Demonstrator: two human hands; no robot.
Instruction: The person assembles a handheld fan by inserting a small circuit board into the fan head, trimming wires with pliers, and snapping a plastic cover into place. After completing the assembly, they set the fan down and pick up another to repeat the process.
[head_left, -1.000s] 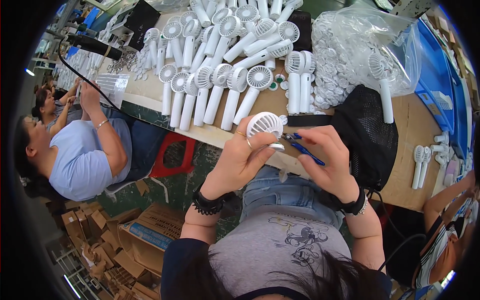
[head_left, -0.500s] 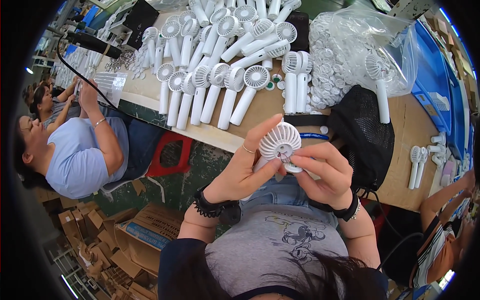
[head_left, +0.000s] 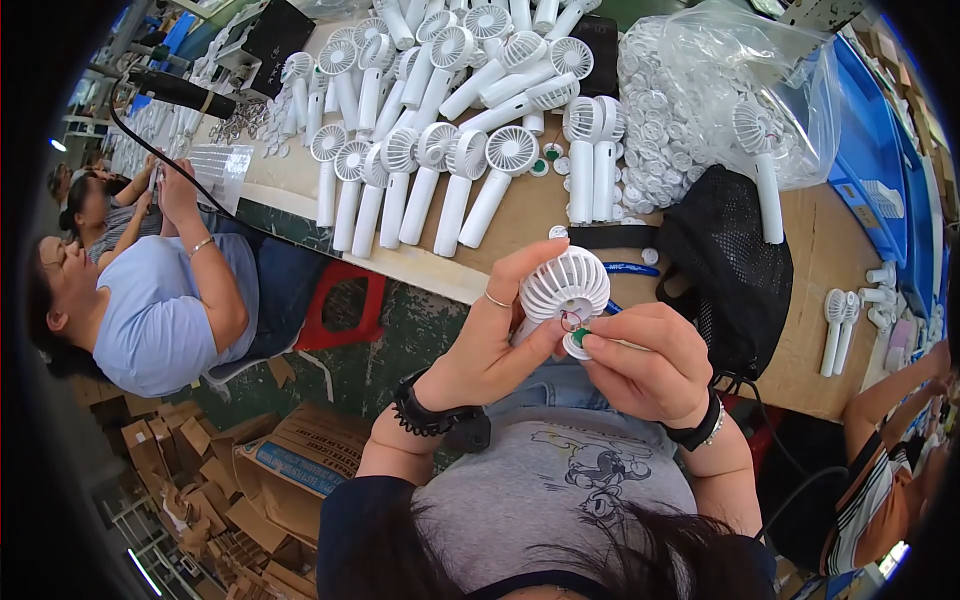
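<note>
My left hand (head_left: 500,335) is closed round a white handheld fan (head_left: 566,283), its ribbed round head facing up. Thin red wires come out at the hub of the fan head. They run to a small round white cap with a green circuit board (head_left: 577,343). Pinched at its edge, that cap sits between the fingertips of my right hand (head_left: 650,358), just below the fan head. The fan's handle is mostly hidden behind my left fingers.
Many white fans (head_left: 430,180) crowd the table beyond my hands. A clear bag of white round caps (head_left: 665,110) lies right of them, near a black mesh bag (head_left: 735,270) and blue trays (head_left: 865,170). A co-worker in light blue (head_left: 165,320) sits left, by a red stool (head_left: 340,315).
My right hand has drawn the cap slightly down and turned it, so its green board and the red wires now show. My left hand keeps its hold on the fan.
</note>
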